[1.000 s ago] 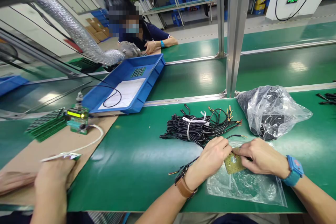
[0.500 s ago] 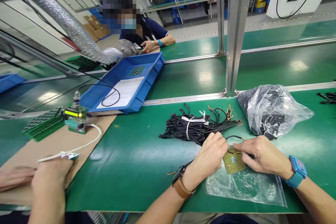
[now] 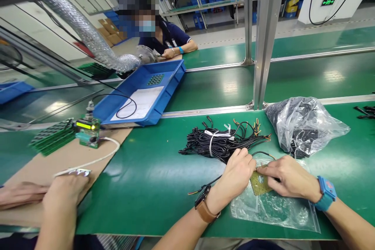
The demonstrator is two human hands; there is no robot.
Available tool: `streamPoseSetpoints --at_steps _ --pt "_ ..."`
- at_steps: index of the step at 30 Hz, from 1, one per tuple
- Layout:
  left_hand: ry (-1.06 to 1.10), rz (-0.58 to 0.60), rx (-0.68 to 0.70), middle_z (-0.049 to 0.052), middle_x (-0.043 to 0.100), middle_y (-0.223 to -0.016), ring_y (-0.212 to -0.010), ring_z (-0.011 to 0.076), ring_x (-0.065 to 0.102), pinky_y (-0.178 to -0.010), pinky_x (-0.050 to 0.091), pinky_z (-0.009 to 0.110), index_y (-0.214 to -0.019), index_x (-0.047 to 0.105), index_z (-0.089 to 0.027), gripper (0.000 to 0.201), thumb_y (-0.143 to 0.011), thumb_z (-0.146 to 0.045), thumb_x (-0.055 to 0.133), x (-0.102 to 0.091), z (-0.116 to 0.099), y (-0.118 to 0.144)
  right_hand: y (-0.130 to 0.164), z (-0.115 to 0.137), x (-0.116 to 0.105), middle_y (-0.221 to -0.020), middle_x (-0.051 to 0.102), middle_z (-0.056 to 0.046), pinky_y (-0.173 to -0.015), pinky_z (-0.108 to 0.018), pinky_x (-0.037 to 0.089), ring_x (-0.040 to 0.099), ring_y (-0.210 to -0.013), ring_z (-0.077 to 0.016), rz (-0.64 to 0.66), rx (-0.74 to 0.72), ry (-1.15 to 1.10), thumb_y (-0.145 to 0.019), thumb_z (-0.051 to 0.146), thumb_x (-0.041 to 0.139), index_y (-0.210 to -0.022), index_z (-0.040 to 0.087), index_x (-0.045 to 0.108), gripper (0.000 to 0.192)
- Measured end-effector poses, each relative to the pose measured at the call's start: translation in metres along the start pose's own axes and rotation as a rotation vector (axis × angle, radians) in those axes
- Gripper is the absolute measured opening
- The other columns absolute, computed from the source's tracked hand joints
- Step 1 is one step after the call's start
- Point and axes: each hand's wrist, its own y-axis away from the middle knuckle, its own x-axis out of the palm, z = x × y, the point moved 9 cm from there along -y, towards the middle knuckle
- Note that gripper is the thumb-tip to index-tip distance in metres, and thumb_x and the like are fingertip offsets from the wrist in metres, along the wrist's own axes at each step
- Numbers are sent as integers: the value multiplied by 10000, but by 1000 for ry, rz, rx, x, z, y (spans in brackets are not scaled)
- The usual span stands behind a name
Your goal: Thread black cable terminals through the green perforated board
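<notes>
Fingers (image 3: 246, 157) of the left hand (image 3: 238, 172) are bunched close together at the upper left corner of a small plate (image 3: 258, 188), their tips hidden, so whether they pinch anything cannot be told. On the right hand (image 3: 288, 175), the index finger stretches straight to the plate's upper edge, with the thumb standing apart below it; whether this hand grips anything is also unclear.

The plate is flat, squarish and dull yellow-brown, its face finely speckled, with a round hole near the middle. It lies between the two hands, within the outline of a clear plastic bag (image 3: 281, 215), thin, creased and glossy, spread on the smooth green table (image 3: 140, 187).

Just above the hands, a cable (image 3: 263, 153) curves in a thin black arc. Beside it lies a bundle (image 3: 222, 144) of slim, rubbery-looking black cables, looped and cinched by a white tie (image 3: 211, 142), with bare orange and yellow wire ends fanning to the right. A bulging see-through sack (image 3: 304, 125) of black pieces sits beyond the right hand, its film crinkled and shiny. A watch (image 3: 202, 199) with a brown strap circles the left wrist; a blue band (image 3: 325, 193) circles the right.
</notes>
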Motion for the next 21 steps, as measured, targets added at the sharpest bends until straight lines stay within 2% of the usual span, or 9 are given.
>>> streamPoseSetpoints --at_steps 2,6,10,12,15,17,21 --pt "-3 -2 1 73 569 -821 -836 241 450 -734 371 386 -766 525 -177 221 -950 -70 467 0 -1 0 0 0 2 -715 696 -16 -575 -288 313 594 -571 -144 22 7 11 -863 162 496 -1107 218 731 343" --pt "-14 14 2 74 560 -856 -842 240 446 -741 378 386 -798 512 -179 216 -929 -24 439 0 -3 1 -1 0 -4 -716 686 -20 -597 -284 337 612 -607 -154 -47 2 -7 -891 176 469 -1142 216 722 359" --pt "-15 27 -8 72 554 -869 -851 240 448 -744 374 383 -813 506 -179 190 -931 -41 453 2 -2 3 -1 4 1 -690 689 -16 -574 -284 332 600 -567 -148 16 -20 -24 -846 153 497 -1004 205 740 295" --pt "-8 17 -13 68 553 -865 -848 236 449 -745 372 381 -817 506 -179 185 -949 -62 449 3 -1 4 0 0 -9 -725 709 -26 -589 -280 358 608 -574 -147 -75 11 -57 -881 163 471 -1023 190 727 293" --pt "32 -12 -17 59 562 -869 -842 226 455 -748 372 372 -840 522 -174 175 -975 -94 447 1 1 3 5 -15 -31 -706 698 -14 -588 -274 383 587 -540 -142 -270 132 -119 -948 202 432 -1154 165 673 318" --pt "77 -39 -16 54 572 -880 -843 220 461 -747 373 363 -884 552 -172 156 -989 -117 450 -2 2 3 7 -23 -37 -669 666 4 -583 -274 391 580 -537 -147 -311 207 -151 -964 227 441 -1169 161 643 295" --pt "166 -108 -16 49 582 -885 -848 212 477 -741 375 348 -942 588 -174 151 -995 -137 452 -8 3 2 7 -24 -34 -654 619 23 -570 -266 398 571 -554 -145 -208 244 -249 -988 251 454 -1094 184 619 208"
